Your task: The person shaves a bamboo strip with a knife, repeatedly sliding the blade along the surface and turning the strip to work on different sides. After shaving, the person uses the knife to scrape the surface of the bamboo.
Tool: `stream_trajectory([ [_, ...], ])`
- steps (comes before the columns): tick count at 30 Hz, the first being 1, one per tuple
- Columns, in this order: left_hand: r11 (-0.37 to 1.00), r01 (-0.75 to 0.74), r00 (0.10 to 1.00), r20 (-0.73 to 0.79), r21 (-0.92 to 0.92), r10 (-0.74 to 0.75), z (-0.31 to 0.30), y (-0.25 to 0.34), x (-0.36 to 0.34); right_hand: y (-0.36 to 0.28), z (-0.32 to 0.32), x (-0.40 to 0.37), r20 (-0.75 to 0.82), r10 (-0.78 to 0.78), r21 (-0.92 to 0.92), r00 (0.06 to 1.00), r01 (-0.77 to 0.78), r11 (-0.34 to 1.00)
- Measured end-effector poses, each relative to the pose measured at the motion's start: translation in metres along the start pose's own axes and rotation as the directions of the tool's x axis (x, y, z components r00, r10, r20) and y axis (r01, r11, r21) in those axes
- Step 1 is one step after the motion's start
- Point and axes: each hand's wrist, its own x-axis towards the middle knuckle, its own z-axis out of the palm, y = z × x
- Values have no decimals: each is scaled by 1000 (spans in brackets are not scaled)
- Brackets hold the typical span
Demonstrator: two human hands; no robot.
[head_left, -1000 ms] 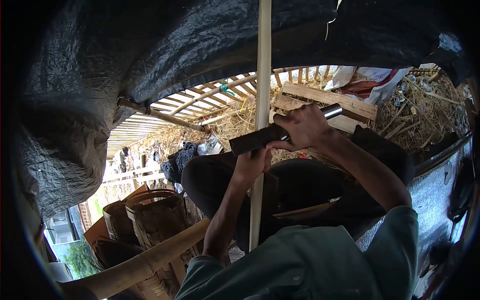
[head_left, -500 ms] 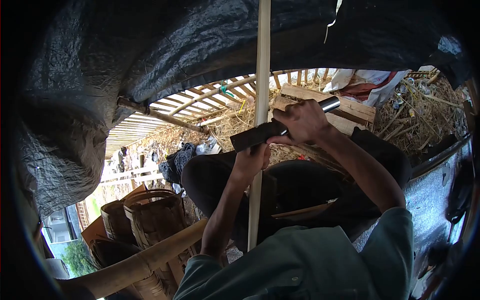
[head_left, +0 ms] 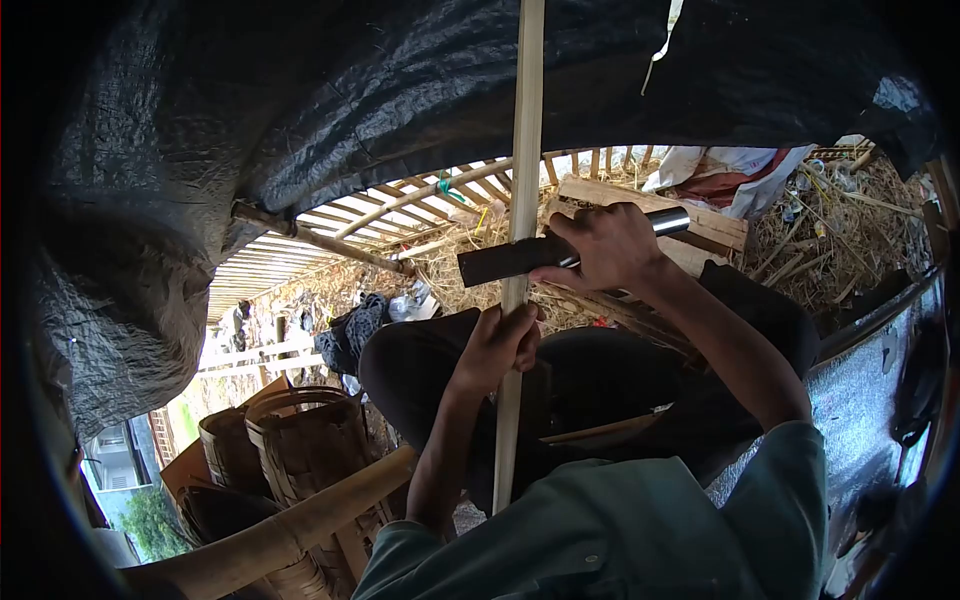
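A long pale bamboo strip (head_left: 528,120) stands nearly upright in front of me, running from the top of the view down to my lap. My left hand (head_left: 498,348) is closed around it just below the blade. In my right hand (head_left: 615,245) is a knife with a broad dark blade (head_left: 495,263) and a shiny metal tube-like handle (head_left: 668,221); my fingers wrap the handle. The blade lies across the strip, pointing left and overlapping it. Whether its edge is cutting into the strip cannot be made out.
Woven bamboo baskets (head_left: 315,440) stand at lower left behind a thick bamboo pole (head_left: 270,535). Black plastic sheeting (head_left: 330,90) hangs overhead. Beyond my knees lie wooden planks (head_left: 650,205), a white and red sack (head_left: 735,175) and straw (head_left: 845,220). A slatted bamboo fence (head_left: 390,205) runs behind.
My left hand has moved down the strip, away from the blade. The knife has shifted slightly upward and turned closer to level. My right hand keeps its hold on the handle.
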Motion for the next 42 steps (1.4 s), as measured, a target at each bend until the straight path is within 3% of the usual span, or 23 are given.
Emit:
stream_trajectory([
  [5,998,-2,1000,-25,-62,1,-10,-9,3,-7,12,0,-129,-32,89,991,44,995],
  [8,999,-43,993,-108,-6,42,4,-3,-1,-14,16,-7,-72,-81,106,994,88,990],
  [12,992,-97,990,-90,80,104,1,-8,1,-14,15,-7,-86,-146,42,985,150,988],
  [13,992,-84,991,-93,91,92,3,-6,2,-3,12,-2,43,-43,29,998,42,999],
  [15,993,-67,992,-96,98,76,4,-3,5,14,15,8,-2,3,-3,1000,-3,1000],
  [16,993,-71,992,-96,92,80,2,-2,9,12,20,9,-122,6,66,993,2,998],
  [19,994,-94,992,-82,57,99,-1,0,7,-4,19,0,-93,31,75,995,-24,997],
  [22,980,-147,980,-114,138,163,2,-10,3,-11,19,-5,-90,-107,19,990,109,994],
  [24,988,-104,990,-85,111,113,1,-8,8,-7,11,0,-20,79,-57,997,-80,995],
  [25,992,-79,994,-67,98,85,1,-8,8,15,13,8,-70,4,-11,998,-5,1000],
  [29,997,-67,997,-34,33,68,-1,3,15,1,12,8,-21,124,113,992,-121,986],
  [30,997,-68,996,-52,36,70,1,0,12,-7,12,1,-66,15,45,998,-12,999],
  [33,992,-81,985,-141,101,95,13,-8,6,-1,13,2,-51,-102,-1,994,102,995],
  [35,991,-68,989,-125,115,83,14,-11,0,34,3,26,-53,296,-14,954,-297,955],
  [37,992,-69,992,-97,101,79,11,-6,1,79,-9,37,-202,356,-130,912,-386,914],
  [40,998,-50,998,-43,26,51,1,2,4,71,-20,27,-233,238,-65,943,-259,964],
  [42,997,-58,996,-60,50,61,5,3,7,44,-18,22,-158,269,58,950,-263,963],
])
